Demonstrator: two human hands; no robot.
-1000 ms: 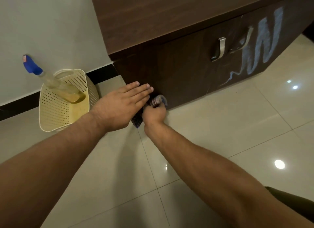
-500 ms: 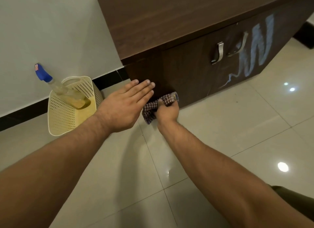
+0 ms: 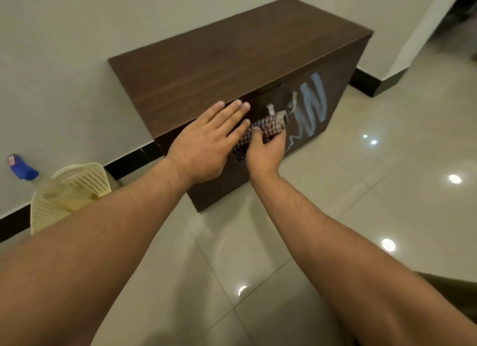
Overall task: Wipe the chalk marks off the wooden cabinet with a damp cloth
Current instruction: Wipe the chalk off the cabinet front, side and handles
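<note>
Right hand (image 3: 268, 145) grips bunched cloth (image 3: 260, 133) beside chalk marks (image 3: 311, 105); left hand (image 3: 206, 142), open, braces cabinet (image 3: 219, 69). Risk: cloth snagging the handle (image 3: 271, 109).

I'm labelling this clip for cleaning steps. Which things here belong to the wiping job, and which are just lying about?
Part of the job:
checked cloth in the right hand
chalk marks
wooden cabinet
left hand, flat at the cabinet's top edge

Lying about:
spray bottle
perforated basket holding it
</note>
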